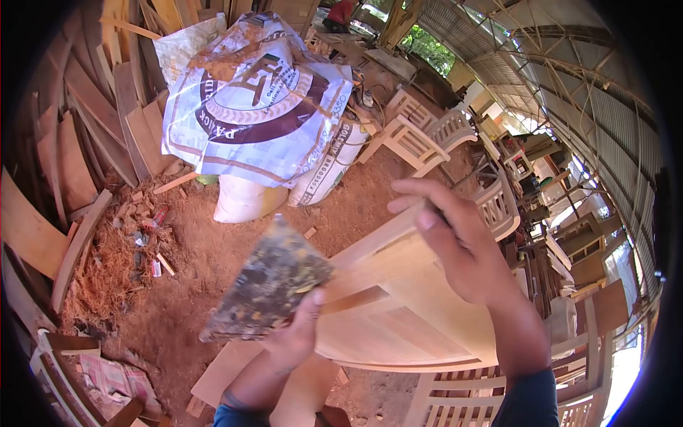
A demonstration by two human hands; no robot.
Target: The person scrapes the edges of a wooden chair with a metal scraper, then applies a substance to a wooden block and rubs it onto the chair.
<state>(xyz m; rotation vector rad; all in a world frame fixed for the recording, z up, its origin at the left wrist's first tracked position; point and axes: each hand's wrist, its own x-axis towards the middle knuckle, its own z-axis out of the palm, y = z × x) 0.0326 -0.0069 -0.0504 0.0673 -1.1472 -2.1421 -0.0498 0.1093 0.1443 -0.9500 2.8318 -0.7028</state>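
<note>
My left hand (295, 338) grips a flat, roughly four-sided plate (270, 285), with the thumb on its face. The plate is dark and blotched with yellowish and grey smears, and slightly blurred. Just right of it stands a pale wooden panel (398, 324) with framed sections and a curved lower edge. My right hand (466, 245) is at the panel's upper corner, thumb on the near side and fingers bent over the top. The fingers partly hide that corner.
Wooden boards (78, 142) lean at the left. A printed white sheet (263, 107) covers filled sacks (249, 199) ahead. Pale chair frames (416, 135) stand at the right and bottom right. Shavings and scraps (135, 263) litter the dirt floor. A person in red (340, 14) is far back.
</note>
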